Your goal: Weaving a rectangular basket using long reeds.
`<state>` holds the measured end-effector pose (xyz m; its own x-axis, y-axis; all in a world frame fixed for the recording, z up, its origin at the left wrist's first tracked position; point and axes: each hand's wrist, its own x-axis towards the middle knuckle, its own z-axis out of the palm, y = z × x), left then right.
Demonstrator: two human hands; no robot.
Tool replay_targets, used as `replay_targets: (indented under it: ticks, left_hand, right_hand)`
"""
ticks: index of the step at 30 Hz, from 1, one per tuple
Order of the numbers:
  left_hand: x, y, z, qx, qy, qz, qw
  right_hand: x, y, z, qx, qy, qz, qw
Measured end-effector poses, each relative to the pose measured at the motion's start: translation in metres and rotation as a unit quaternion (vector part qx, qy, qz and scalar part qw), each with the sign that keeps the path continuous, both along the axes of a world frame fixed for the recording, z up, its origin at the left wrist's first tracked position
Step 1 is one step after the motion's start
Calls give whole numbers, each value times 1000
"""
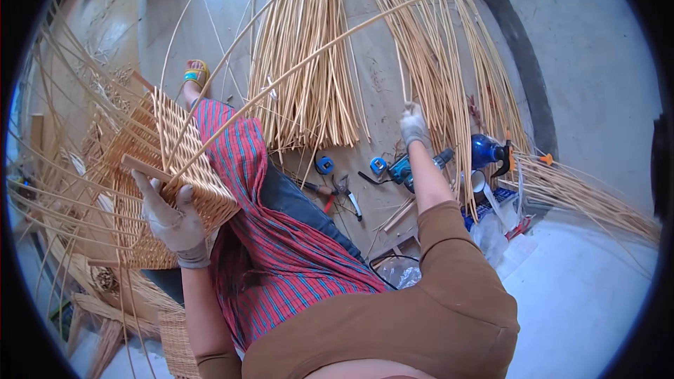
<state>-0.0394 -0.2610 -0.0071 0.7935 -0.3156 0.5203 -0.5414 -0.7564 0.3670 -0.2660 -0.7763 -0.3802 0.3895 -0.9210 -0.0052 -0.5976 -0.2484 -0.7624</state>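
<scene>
The white-gloved left hand [170, 223] holds a tan, angular woven-wicker basket [188, 144] at the left, thumb and fingers narrowly parted at its flat wooden bar [144, 168]. The white-gloved right hand [414, 126], farther right, closes its fingers on a thin, pale cane [402, 76]. Markings on a round blue tape measure [324, 165] between them are illegibly small.

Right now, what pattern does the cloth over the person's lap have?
The cloth is red with blue and dark stripes, best seen in the head view.
</scene>
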Motion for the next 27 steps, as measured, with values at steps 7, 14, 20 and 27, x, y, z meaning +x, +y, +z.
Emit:
replay_targets:
  ticks: [7, 14, 20, 27]
  left_hand:
    - [-12, -2, 10, 57, -36, 36, 997]
    - [-101, -52, 19, -80, 401, -143, 901]
    - [-98, -30, -30, -106, 671, -149, 718]
    - [-101, -49, -48, -133, 709, -125, 681]
  right_hand:
    - [30, 130, 78, 770, -316, 97, 546]
    - [33, 281, 250, 637, -120, 275, 710]
    - [58, 258, 250, 554, -59, 329, 763]
    - [82, 277, 246, 331, -139, 574, 735]
